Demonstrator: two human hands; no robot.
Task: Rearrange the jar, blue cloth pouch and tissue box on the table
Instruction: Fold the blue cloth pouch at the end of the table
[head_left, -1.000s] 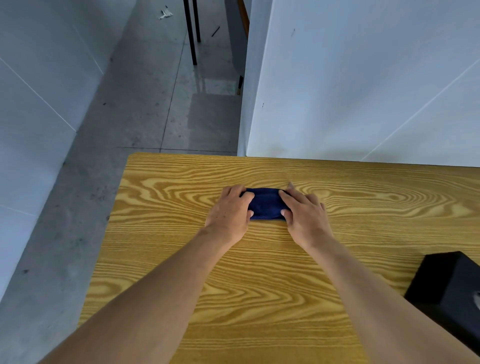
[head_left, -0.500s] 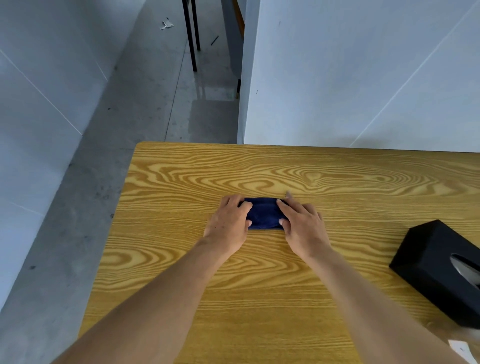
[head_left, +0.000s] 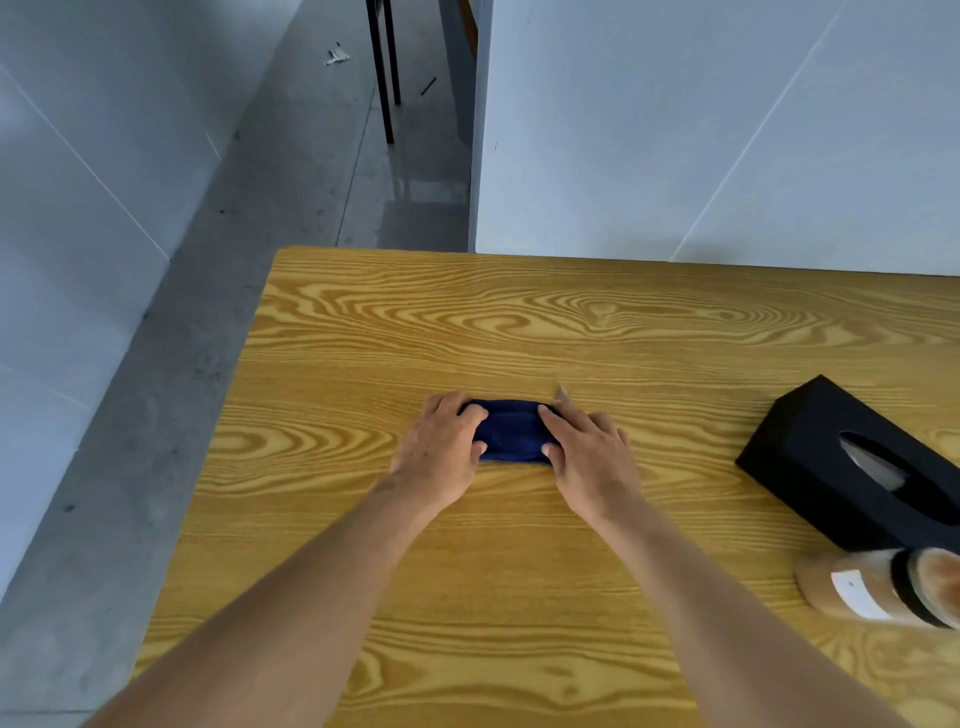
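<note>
Blue cloth pouch (head_left: 511, 430) lies flat near the middle of the wooden table (head_left: 571, 322), with a hand at each end. From the head view, the only one there is, the left hand (head_left: 445, 447) sits on the pouch's left end with its fingers bent over the cloth and the thumb at the near edge, and the right hand (head_left: 584, 448) mirrors it on the right end, fingers curled onto the fabric and the thumb tucked against the near side. Both appear to be pinching the pouch rather than merely resting on it, though how firmly I cannot tell. Well to the right stands the black tissue box (head_left: 857, 462), angled, its slot facing up. Just near of it lies the jar (head_left: 883, 592) on its side, a white label and a dark band showing, almost touching the box. My reading is that the pouch is the piece being placed or squared up, while the box and jar wait. The next move would call for either letting go once the pouch sits straight, or lifting it clear with both ends level so the soft cloth does not sag or drag across the grain.
</note>
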